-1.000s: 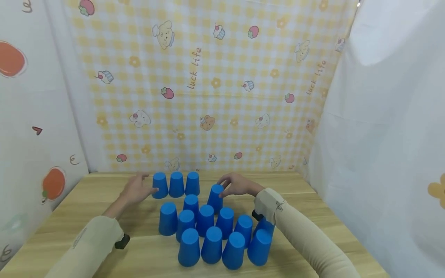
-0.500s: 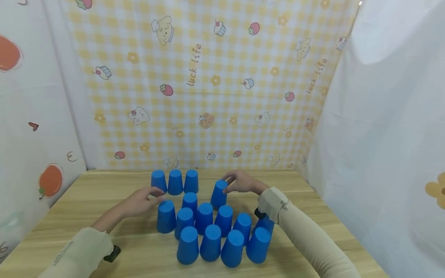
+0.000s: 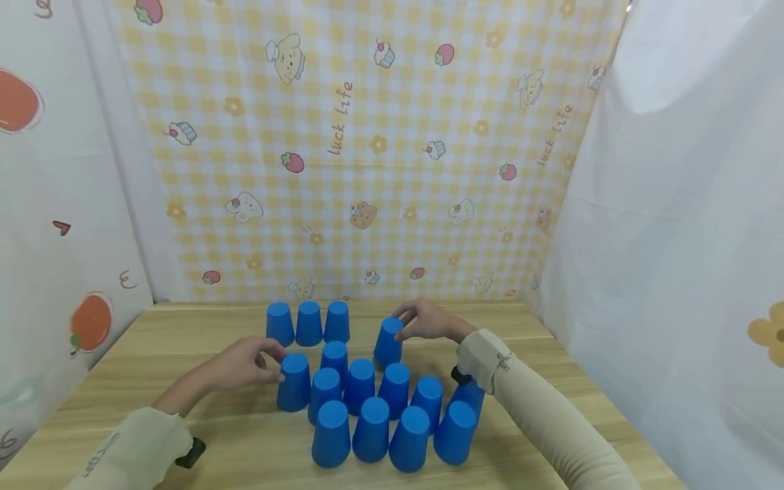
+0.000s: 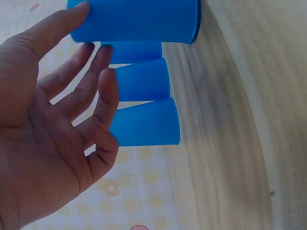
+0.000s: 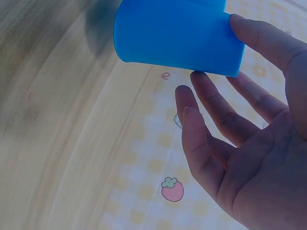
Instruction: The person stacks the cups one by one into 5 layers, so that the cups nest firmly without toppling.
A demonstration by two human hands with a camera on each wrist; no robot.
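Note:
Several blue cups stand upside down on the wooden table. My left hand is at the leftmost cup of the middle group, its thumb on the side and its fingertips at the far edge. In the left wrist view that cup lies between thumb and fingertips, the other fingers loosely bent. My right hand pinches another blue cup near its top, behind the group. In the right wrist view, thumb and fingertips meet this cup on opposite sides.
Three blue cups stand in a row at the back left. More cups crowd the middle, with a front row nearest me. A cup is partly hidden by the right sleeve. A checked curtain hangs behind the table.
My left hand has come away from the back row's left cup, nearer to me, and onto the leftmost cup of the middle group. The right hand has shifted its cup slightly right.

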